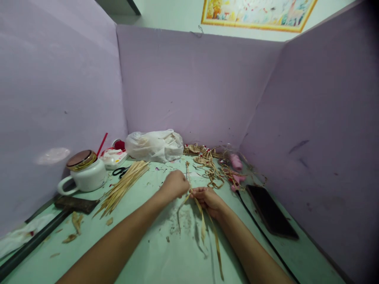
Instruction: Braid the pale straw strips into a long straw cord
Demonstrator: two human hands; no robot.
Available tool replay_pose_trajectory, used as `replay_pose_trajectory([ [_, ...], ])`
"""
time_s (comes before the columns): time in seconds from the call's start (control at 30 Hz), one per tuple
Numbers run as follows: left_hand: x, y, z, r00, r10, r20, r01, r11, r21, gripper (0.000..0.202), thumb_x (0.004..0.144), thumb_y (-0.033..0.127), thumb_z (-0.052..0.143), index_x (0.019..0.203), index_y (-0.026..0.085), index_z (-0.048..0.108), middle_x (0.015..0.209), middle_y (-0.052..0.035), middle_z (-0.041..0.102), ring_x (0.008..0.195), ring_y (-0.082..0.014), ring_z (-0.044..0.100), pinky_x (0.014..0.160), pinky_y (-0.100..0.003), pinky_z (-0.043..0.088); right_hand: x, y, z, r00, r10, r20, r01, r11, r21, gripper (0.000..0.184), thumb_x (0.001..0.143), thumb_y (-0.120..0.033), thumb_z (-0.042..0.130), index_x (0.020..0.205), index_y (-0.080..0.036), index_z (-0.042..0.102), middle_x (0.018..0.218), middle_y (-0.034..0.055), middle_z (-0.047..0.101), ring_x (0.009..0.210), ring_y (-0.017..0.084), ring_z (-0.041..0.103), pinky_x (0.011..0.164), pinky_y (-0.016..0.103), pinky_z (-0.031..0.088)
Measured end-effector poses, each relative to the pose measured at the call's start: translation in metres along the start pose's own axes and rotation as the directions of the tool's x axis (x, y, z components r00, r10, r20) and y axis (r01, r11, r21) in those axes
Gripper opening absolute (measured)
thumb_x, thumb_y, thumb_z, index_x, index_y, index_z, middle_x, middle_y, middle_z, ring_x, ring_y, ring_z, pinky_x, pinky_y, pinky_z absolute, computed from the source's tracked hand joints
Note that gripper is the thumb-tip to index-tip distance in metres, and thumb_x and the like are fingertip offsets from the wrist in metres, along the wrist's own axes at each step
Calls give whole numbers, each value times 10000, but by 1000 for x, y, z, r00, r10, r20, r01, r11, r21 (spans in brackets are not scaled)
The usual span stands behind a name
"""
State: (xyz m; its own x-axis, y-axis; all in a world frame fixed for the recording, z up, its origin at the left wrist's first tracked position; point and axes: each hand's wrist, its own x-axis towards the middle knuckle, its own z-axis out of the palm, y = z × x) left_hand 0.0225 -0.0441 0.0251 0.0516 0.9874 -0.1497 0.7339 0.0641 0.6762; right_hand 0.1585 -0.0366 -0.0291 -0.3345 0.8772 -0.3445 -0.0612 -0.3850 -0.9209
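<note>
My left hand (175, 184) is closed in a fist around the near end of a thin braided straw cord, its fingertips turned away from view. Touching it, my right hand (209, 200) pinches the dried straw strips (203, 228) where they meet the cord. Several flat, pale strip ends hang from between my hands toward me, over the table. Beyond my fingers the finished narrow part of the braided cord (187, 169) runs away across the tabletop. A bundle of loose straw strips (126, 185) lies to the left of my left hand.
At left stand a lidded white mug (89, 176), black scissors (119, 171) and a hammer-like tool (77, 204). A white plastic bag (155, 146) sits at the back. On the right are braided cords (214, 173), a pink thread spool (236, 162), a black phone (271, 211) and a black cable (260, 228). Purple panels enclose three sides.
</note>
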Motion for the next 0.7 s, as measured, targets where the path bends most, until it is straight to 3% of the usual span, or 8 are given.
replay_pose_trajectory([
  [0.07, 10, -4, -7, 995, -95, 27, 98, 976, -194, 150, 655, 176, 479, 631, 97, 605, 444, -17, 522, 377, -90, 451, 420, -197, 313, -2, -3, 0, 1000, 25, 15, -25, 1000, -9, 103, 586, -206, 578, 578, -107, 554, 324, -94, 277, 297, 11, 147, 331, 173, 88],
  [0.17, 18, -9, 0, 942, -166, 293, 283, 862, -421, 120, 648, 99, 463, 620, 81, 578, 415, -1, 495, 320, -57, 387, 367, -173, 266, -4, -6, 1, 1000, 17, 22, -17, 1000, 6, 86, 587, -187, 578, 569, -108, 550, 338, -71, 349, 300, 16, 207, 328, 166, 133],
  [0.23, 19, -12, 10, 883, -135, 449, 367, 795, -483, 138, 660, 78, 446, 572, 78, 552, 409, -8, 485, 325, -48, 389, 356, -159, 253, -5, -6, 2, 1000, 17, 21, -17, 1000, 23, 76, 575, -175, 584, 579, -106, 552, 389, -40, 441, 323, 23, 289, 335, 158, 162],
  [0.33, 21, -17, 18, 825, -125, 551, 446, 742, -500, 163, 676, 81, 430, 555, 83, 540, 433, -11, 492, 347, -42, 408, 358, -148, 262, -4, -4, 3, 1000, 4, 1, -4, 1000, -6, 83, 557, -167, 592, 605, -103, 572, 456, -16, 513, 352, 26, 333, 350, 154, 176],
  [0.4, 22, -19, 20, 838, -157, 523, 428, 783, -450, 136, 657, 102, 464, 550, 88, 548, 400, 14, 447, 322, -38, 365, 342, -154, 229, 0, 0, 2, 999, -41, -17, 39, 993, -110, 71, 558, -171, 585, 585, -105, 581, 461, -13, 525, 357, 28, 328, 366, 163, 197],
  [0.47, 21, -19, 20, 888, -206, 411, 364, 862, -353, 97, 607, 119, 516, 516, 98, 538, 350, 38, 380, 299, -41, 311, 331, -169, 189, 4, 4, 1, 988, -144, -65, 118, 946, -301, 52, 557, -161, 572, 551, -112, 589, 471, -2, 547, 388, 46, 369, 399, 177, 241],
  [0.6, 19, -15, 26, 964, -198, 177, 237, 942, -237, 135, 527, 89, 541, 438, 129, 448, 309, 46, 317, 307, -60, 293, 339, -196, 184, 2, 6, 2, 892, -432, -130, 211, 656, -725, 108, 562, -140, 546, 582, -140, 652, 534, 31, 612, 496, 107, 474, 474, 209, 289],
  [0.7, 16, -11, 28, 965, -194, 176, 236, 936, -261, 146, 520, 80, 515, 428, 139, 419, 306, 42, 314, 305, -63, 293, 340, -200, 181, -9, -1, 7, 845, -513, -151, 136, 480, -867, 122, 576, -159, 549, 580, -162, 672, 568, 63, 636, 525, 129, 496, 493, 230, 278],
])
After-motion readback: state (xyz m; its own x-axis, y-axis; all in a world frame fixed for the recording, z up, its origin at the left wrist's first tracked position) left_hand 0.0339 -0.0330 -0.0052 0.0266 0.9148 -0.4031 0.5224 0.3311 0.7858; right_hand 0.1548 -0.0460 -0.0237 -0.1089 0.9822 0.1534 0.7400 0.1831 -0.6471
